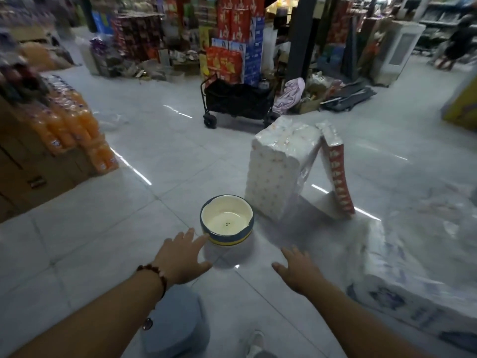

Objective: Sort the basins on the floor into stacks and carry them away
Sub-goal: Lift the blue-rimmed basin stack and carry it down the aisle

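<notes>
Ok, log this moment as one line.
left hand: open, fingertips at round cream basin with blue-yellow rim | right hand: open, apart | basin: upright on tiled floor

One round basin, cream inside with a dark blue rim and a yellow band around its blue outer wall, stands upright and empty on the pale tiled floor, small dark mark at its bottom.

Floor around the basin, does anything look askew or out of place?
Yes. Behind the basin, a red-edged pack leans tilted against the upright white tissue pack instead of standing. The basin sits upright, and both hands, left hand and right hand, are open.
</notes>
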